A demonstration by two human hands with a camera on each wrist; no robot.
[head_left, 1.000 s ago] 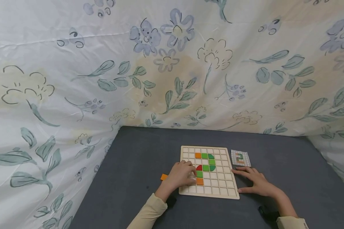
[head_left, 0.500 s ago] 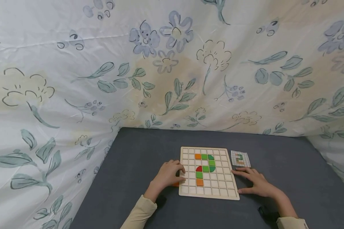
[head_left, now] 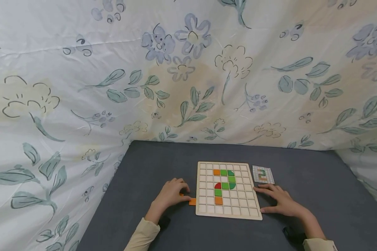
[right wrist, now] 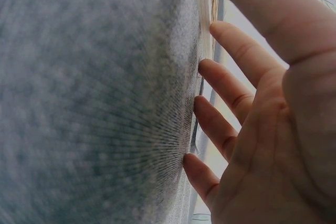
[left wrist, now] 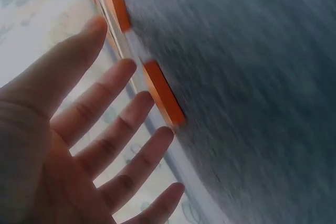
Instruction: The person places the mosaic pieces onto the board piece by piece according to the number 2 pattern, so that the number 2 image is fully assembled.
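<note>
My left hand point(head_left: 171, 193) is over the dark cloth just left of the wooden grid board point(head_left: 245, 195), its fingers spread and slightly bent. Two orange square tiles lie close by: one orange tile point(head_left: 192, 202) at the board's left edge, another orange tile point(left wrist: 164, 93) by the fingertips in the left wrist view, mostly covered by the hand in the head view. Nothing is pinched. My right hand point(head_left: 281, 201) rests at the board's right edge, thumb and fingers extended. On the board, green tiles point(head_left: 225, 186), a red quarter-round tile point(head_left: 218, 185) and an orange tile point(head_left: 219, 200) form a winding line.
A small pattern card point(head_left: 263, 174) lies beyond my right hand, beside the board's upper right corner. Dark cloth point(head_left: 163, 157) covers the table. A floral curtain point(head_left: 188, 104) hangs behind and to the left.
My left hand has moved left, off the board, to the cloth beside it. An orange tile at the board's left edge has come into sight. The right hand stays put.
</note>
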